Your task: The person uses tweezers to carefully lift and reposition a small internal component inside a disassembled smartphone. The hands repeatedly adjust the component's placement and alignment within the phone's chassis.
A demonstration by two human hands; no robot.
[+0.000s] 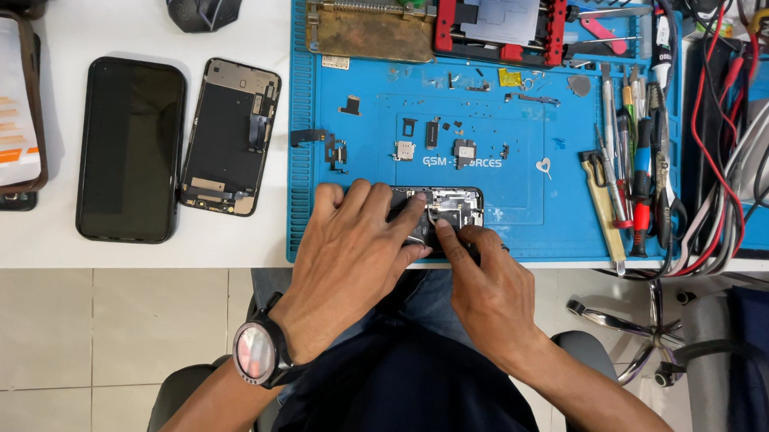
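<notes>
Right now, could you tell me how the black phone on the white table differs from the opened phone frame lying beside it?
The black phone looks closed and whole, a plain dark glossy face; the opened phone frame is bare, showing inner parts and metal edges. The black phone is also larger. Both lie flat on the white table, apart from the hands.

Phone repair workshop — blue repair mat, screwdrivers, dismantled phone
</notes>
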